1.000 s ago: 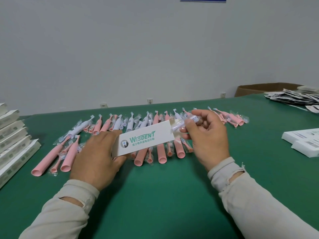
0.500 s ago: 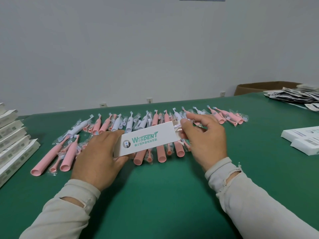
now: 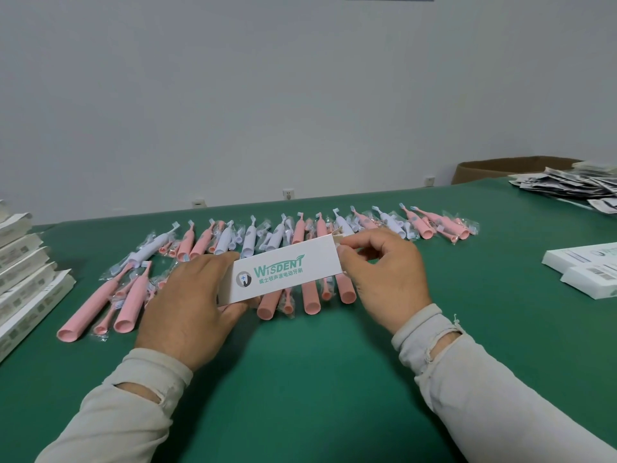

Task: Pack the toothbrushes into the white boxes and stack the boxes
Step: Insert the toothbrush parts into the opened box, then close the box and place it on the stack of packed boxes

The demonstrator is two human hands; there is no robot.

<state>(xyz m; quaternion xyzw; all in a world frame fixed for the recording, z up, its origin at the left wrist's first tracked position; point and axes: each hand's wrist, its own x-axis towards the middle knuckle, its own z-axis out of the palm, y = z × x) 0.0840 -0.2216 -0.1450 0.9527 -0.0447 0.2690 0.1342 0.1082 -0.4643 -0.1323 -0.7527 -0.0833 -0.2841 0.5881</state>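
Both hands [image 3: 193, 302] [image 3: 387, 279], flat cardboard box [image 3: 283, 274]

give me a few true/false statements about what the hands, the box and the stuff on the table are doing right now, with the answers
1. Both hands hold one white box above the green table. True.
2. The left hand grips the end of the box nearest the stack of white boxes. True.
3. The right hand rests flat on the table, away from the box. False: its fingers pinch the flap end of the box.
4. The loose toothbrushes on the table are all blue. False: they are pink and white, in clear wrappers.
5. Two more white boxes lie at the right edge of the table. True.
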